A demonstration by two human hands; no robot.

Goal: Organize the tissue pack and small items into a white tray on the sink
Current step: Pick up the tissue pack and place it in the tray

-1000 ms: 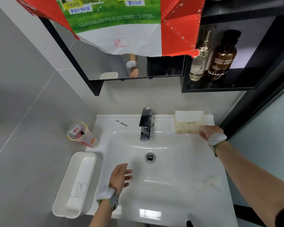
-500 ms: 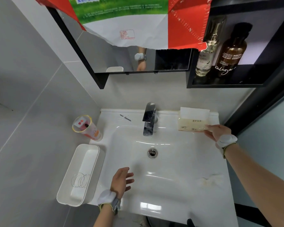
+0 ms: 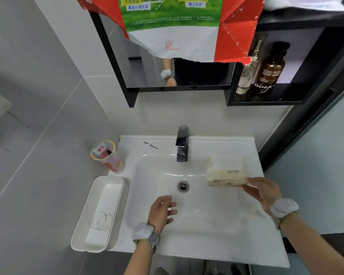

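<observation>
My right hand grips the cream tissue pack by its right end and holds it in the air over the right side of the basin. My left hand hovers over the basin's front left with fingers apart and nothing in it. The white tray lies on the sink's left edge, with thin wire rings inside. Two small thin sticks lie crossed on the back ledge, left of the faucet.
A chrome faucet stands at the back centre, the drain below it. A plastic cup with a red-labelled tube stands behind the tray. Crumpled tissue lies on the right ledge. A mirror cabinet and a shelf with two bottles hang overhead.
My right hand has lifted the tissue pack off the back right ledge and brought it forward and left over the basin. My left hand has stayed over the basin's front.
</observation>
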